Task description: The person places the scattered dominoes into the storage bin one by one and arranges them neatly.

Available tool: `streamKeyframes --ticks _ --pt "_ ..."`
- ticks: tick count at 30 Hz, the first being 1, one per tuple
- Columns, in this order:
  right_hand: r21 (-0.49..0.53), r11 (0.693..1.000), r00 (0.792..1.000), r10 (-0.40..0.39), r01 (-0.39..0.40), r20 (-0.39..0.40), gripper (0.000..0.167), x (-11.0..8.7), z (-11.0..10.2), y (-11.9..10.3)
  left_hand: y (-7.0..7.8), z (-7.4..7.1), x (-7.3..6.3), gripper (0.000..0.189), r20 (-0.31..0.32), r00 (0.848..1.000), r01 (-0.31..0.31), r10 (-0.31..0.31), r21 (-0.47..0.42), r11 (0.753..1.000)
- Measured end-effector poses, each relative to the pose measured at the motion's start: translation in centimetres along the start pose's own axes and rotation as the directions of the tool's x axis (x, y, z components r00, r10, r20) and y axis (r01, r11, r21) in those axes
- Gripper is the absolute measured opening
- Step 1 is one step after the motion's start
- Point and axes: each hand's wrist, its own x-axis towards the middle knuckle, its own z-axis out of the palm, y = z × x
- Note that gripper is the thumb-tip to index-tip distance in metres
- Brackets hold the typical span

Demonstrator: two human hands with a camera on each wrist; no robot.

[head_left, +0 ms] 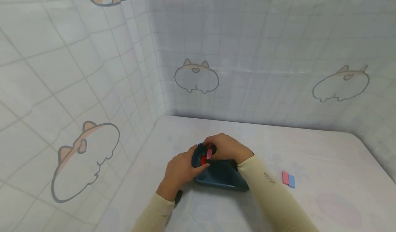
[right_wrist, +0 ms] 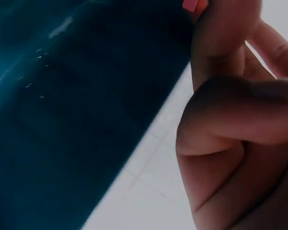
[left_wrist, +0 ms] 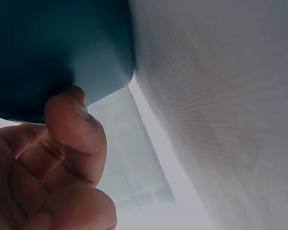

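Note:
A dark teal tray (head_left: pixel 221 173) with a raised rim sits on the table in the head view, between both hands. My left hand (head_left: pixel 180 168) grips its left end; the thumb reaches over the inside. In the left wrist view, bent fingers (left_wrist: pixel 77 124) lie against the tray's wall (left_wrist: pixel 103 72). My right hand (head_left: pixel 227 147) pinches a small pink rectangular block (head_left: pixel 209 153) above the tray's far left part. Just below that block, a red piece (head_left: pixel 203 160) shows near the left thumb. Only a corner of the pink block (right_wrist: pixel 190 5) appears in the right wrist view.
To the right of the tray, a flat pink piece (head_left: pixel 285 178) and a flat blue piece (head_left: pixel 292 181) lie side by side on the white table (head_left: pixel 247 129). A pale checked cloth wall (head_left: pixel 263 87) with dog drawings stands behind and at the left.

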Motion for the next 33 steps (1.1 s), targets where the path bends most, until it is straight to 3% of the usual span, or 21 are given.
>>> streamKeyframes --ticks 10,15,33 --pt "-0.217 0.975 0.999 0.042 -0.043 -0.009 0.038 0.7 1.1 -0.5 0.2 0.0 0.2 0.093 -0.017 1.000 0.004 -0.004 0.001 1.000" --pt "-0.236 0.971 0.999 0.040 -0.040 -0.005 0.027 0.9 1.7 -0.5 0.1 0.2 0.2 0.094 -0.023 1.000 -0.001 0.001 0.005 1.000" --pt "-0.298 0.952 0.996 0.084 -0.071 0.030 0.025 1.5 2.8 0.1 0.5 0.0 0.2 0.097 0.005 0.999 0.045 -0.045 0.026 0.999"
